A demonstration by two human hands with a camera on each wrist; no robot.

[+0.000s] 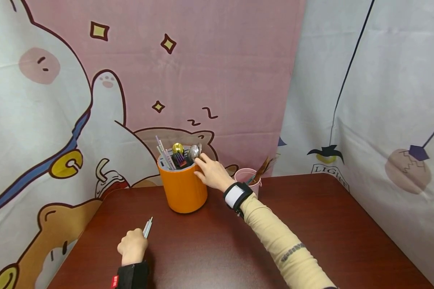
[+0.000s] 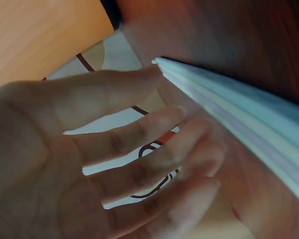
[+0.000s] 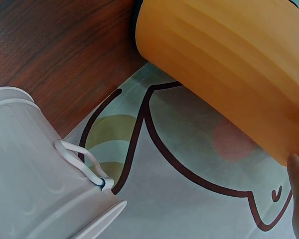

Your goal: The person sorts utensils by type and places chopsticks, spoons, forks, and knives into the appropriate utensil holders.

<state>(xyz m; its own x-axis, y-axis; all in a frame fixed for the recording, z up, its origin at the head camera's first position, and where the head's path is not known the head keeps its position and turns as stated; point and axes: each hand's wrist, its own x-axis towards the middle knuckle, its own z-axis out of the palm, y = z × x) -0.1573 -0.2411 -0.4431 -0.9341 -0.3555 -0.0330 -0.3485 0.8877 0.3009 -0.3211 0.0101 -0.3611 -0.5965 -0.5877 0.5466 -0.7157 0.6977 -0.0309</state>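
Observation:
My left hand is low over the front left of the table, holding a small bundle of thin pastel chopsticks whose ends point away from me. In the left wrist view they run in pale blue, cream and lilac past the fingertips. At the back stands an orange utensil holder. My right hand grips its right rim, thumb against the outer wall and fingers over the edge. Silver spoons rise right beside those fingers. A gold spoon and pale sticks also stand in the holder.
Right of the holder, behind my right wrist, stands a small pink bucket with a handle. Brown utensils lean out of it. The dark red-brown table meets a printed cloth backdrop at the back.

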